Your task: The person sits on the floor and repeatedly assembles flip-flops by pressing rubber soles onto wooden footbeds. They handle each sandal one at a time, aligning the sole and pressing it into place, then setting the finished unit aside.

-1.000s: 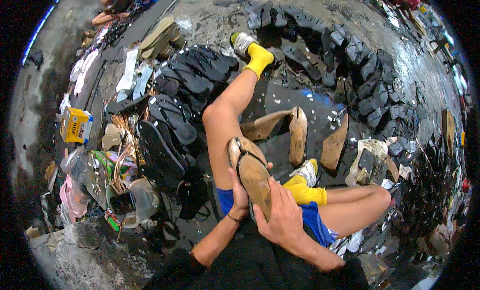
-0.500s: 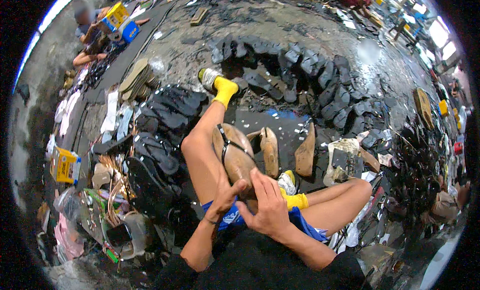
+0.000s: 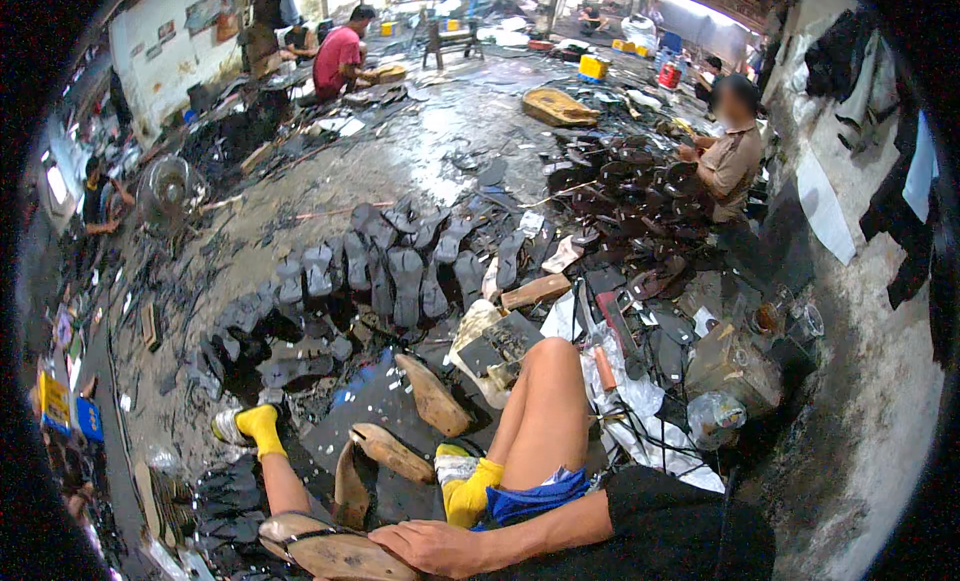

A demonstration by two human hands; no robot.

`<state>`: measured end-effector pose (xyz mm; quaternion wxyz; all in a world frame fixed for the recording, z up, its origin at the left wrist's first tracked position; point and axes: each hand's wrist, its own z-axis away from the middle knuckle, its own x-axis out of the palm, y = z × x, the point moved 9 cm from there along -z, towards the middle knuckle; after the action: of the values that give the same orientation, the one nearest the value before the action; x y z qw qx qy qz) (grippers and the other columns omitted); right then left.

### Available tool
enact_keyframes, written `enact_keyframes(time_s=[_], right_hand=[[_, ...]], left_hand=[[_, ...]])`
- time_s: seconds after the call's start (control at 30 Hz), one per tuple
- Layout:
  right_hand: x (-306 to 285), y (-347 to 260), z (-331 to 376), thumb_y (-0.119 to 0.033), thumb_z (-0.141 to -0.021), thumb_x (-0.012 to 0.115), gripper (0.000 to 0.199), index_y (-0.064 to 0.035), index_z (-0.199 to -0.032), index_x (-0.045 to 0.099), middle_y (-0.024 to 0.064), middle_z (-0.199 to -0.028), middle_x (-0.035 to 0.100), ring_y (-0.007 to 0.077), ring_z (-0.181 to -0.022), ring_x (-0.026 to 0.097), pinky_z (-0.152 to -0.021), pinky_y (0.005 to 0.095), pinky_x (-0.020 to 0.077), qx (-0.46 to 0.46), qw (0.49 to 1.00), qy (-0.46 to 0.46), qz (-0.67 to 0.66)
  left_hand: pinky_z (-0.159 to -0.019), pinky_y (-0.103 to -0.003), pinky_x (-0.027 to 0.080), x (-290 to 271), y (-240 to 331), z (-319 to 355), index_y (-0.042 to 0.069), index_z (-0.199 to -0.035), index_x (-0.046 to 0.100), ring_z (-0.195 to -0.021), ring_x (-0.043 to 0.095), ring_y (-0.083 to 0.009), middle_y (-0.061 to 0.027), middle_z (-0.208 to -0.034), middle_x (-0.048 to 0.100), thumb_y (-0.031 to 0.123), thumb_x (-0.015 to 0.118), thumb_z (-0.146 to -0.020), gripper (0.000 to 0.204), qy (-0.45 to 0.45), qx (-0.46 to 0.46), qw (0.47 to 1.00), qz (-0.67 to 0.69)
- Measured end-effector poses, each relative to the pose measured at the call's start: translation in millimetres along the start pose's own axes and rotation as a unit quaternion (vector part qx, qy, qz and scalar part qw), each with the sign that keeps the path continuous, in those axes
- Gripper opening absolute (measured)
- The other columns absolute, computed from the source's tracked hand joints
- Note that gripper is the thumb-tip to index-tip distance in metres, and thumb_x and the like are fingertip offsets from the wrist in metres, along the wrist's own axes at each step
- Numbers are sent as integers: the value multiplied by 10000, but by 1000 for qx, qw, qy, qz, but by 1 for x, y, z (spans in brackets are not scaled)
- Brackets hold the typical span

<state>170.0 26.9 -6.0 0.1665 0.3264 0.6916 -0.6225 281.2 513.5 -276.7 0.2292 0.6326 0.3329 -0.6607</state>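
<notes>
My right hand (image 3: pixel 425 548) lies over the heel part of a wooden shoe last (image 3: pixel 345 559) at the lower edge, its fingers bent down against the wood. A thin black sandal strap (image 3: pixel 300 534) crosses the front of this last. My left hand is out of view. Past the held last, on a dark mat, lie a forked wooden last (image 3: pixel 392 452), a darker wooden piece (image 3: pixel 350 489) beside it and another wooden last (image 3: pixel 434 397). My feet, in yellow socks (image 3: pixel 466 496), rest around them.
Dark soles (image 3: pixel 406 283) stand in a curved row ahead. A heap of dark sandals (image 3: pixel 625 196) lies beside a seated person (image 3: pixel 735 161); another person in red (image 3: pixel 338 61) crouches farther off. A metal tin (image 3: pixel 735 366) and clear jar (image 3: pixel 715 418) stand at right.
The view has swung right and up, so the last now sits at the lower edge. My left hand has gone out of view; my right hand stays on the last.
</notes>
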Motion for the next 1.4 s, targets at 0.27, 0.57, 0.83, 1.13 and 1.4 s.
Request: enact_keyframes(time_s=[0.27, 0.57, 0.83, 1.13, 1.4], right_hand=[[64, 36, 30, -382, -1068, 381, 506, 20, -1340, 525, 134, -1283, 621, 230, -1148, 601, -975, 325, 469, 59, 863, -128, -486], [64, 33, 79, -397, -977, 597, 416, -28, -1160, 655, 47, -977, 625, 173, -923, 590, -883, 375, 495, 285, 779, -139, -541], [76, 49, 21, -417, -924, 664, 604, -11, -1346, 514, 78, -1221, 598, 156, -1182, 500, -1073, 348, 365, 156, 845, -81, -506], [-34, -20, 27, -446, -809, 780, 885, -4, -1437, 341, 175, -1303, 536, 284, -1162, 551, -963, 463, 449, -139, 971, 45, -188], [21, 25, 42, -350, -793, 761, 857, -15, -1458, 337, 109, -1268, 553, 206, -1160, 537, -1024, 348, 419, 185, 706, -30, -683]], left_hand=[[-792, -356, 485, 46, -4, -27, 125, -1065, 698, -924, 677, -306, -137, -946, 725, 412, 610, -879, 353, -54, 5, 989, -139], [-500, -449, 406, 4, 10, -4, 201, -543, 656, -540, 640, -288, -53, -605, 672, 291, 625, -750, 228, 175, 56, 971, -151], [-536, -443, 381, 20, 7, -17, 188, -616, 602, -575, 604, -281, -50, -642, 639, 265, 634, -752, 159, 121, 55, 985, -111], [-620, -427, 390, 2, 19, -13, 156, -765, 569, -682, 593, -277, -68, -760, 627, 223, 624, -787, 90, 69, 47, 993, -89], [-695, -414, 398, 9, 19, -16, 129, -897, 540, -777, 584, -273, -85, -865, 617, 186, 616, -819, 123, 41, 47, 996, -65]])
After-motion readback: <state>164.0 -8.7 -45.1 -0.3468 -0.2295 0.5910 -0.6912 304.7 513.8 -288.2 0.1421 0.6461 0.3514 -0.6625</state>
